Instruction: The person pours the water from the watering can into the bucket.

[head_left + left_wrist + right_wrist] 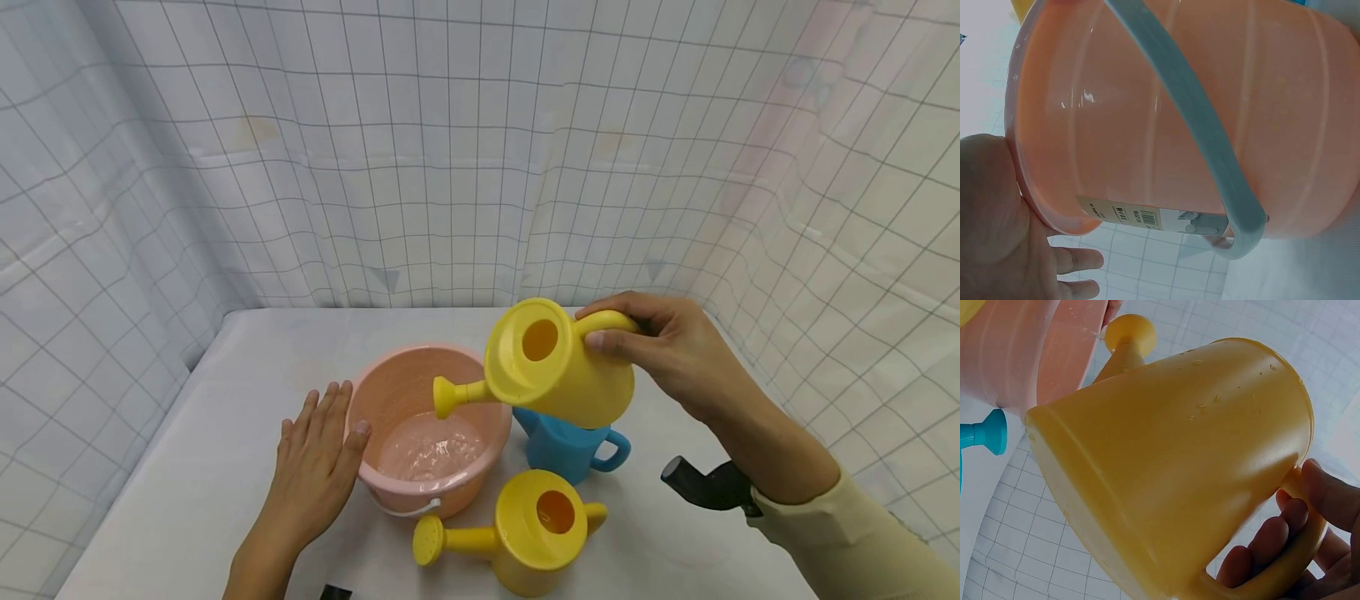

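My right hand [667, 350] grips the handle of a yellow watering can [577, 383], held up and tilted so its spout reaches over a pink bucket [495, 425]. In the right wrist view, fingers curl through that can's handle, and droplets dot the yellow wall. Shallow water [435, 450] shows in the bucket. My left hand [318, 467] rests against the bucket's left rim with its fingers straight. The left wrist view has the bucket's grey handle [1191, 119] hanging down its labelled side. No stream from the spout is visible.
A second yellow watering can [517, 533] stands in front of the bucket, spout pointing left. Behind it a blue watering can [562, 450] is partly hidden under the raised one. White gridded curtains [465, 150] enclose the white table [255, 358] at the back and sides.
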Tool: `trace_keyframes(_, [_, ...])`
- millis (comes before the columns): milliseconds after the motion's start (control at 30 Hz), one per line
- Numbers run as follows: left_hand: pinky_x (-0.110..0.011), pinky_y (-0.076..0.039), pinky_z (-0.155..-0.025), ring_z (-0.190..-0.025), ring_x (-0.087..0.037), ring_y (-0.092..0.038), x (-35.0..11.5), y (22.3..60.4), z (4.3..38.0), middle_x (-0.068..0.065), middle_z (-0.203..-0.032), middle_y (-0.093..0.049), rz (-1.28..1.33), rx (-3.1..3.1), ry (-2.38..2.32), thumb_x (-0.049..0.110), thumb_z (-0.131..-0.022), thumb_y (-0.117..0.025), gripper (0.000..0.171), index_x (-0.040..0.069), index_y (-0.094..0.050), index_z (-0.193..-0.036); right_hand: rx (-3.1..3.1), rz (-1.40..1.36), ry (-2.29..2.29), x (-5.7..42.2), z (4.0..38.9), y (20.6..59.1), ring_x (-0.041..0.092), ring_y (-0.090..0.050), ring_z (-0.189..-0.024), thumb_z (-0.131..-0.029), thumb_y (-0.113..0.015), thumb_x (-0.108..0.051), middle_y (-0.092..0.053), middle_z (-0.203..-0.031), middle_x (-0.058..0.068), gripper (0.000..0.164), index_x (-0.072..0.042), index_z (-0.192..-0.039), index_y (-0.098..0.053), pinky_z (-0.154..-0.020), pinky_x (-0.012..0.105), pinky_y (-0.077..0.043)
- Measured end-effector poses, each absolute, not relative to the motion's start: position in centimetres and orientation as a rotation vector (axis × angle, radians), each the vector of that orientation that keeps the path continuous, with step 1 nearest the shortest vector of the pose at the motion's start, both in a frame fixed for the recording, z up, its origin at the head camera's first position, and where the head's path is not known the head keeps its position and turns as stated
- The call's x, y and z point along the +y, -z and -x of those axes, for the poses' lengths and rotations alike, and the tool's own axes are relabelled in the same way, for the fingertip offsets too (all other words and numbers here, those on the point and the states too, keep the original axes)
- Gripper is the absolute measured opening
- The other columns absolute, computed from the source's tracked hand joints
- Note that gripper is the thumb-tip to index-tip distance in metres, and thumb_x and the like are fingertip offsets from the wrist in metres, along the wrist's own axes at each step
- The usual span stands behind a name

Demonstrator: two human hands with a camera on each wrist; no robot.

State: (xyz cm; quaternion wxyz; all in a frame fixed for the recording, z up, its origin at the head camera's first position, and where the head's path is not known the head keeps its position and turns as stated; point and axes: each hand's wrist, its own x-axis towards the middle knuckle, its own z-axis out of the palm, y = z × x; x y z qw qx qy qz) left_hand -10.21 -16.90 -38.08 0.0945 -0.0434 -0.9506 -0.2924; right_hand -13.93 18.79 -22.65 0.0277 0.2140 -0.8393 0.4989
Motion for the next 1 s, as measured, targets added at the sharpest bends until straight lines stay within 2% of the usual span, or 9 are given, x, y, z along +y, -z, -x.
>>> trace_keyframes(700, [-0.068,-0.001,-0.11,-0.146,-0.042,-0.007,-16.88,38.12,10.17,-0.019,-0.157,-0.018,0.135,-2.816,0.857,0.046,-0.101,-0.029,0.062,0.017,-0.014,-0.153,-2.562,-0.685,-1.555,18.81,13.76,22.4,0.022,-0.062,-0.093,-0.09,-0.065,-0.019,-0.07,-0.104,0.0,0.023,-0.01,-0.111,-0.068,-0.081,0.025,-0.054])
trace_keyframes(1000, [-0.068,-0.001,-0.11,-0.146,-0.041,-0.006,-16.87,38.13,10.18,-0.02,-0.157,-0.018,0.131,-2.817,0.861,0.046,-0.101,-0.029,0.062,0.016,-0.014,-0.153,-2.569,-0.677,-1.548,18.9,13.97,22.48,0.022,-0.062,-0.094,-0.09,-0.065,-0.022,-0.069,-0.106,0.001,0.023,-0.013,-0.111,-0.068,-0.082,0.026,-0.054])
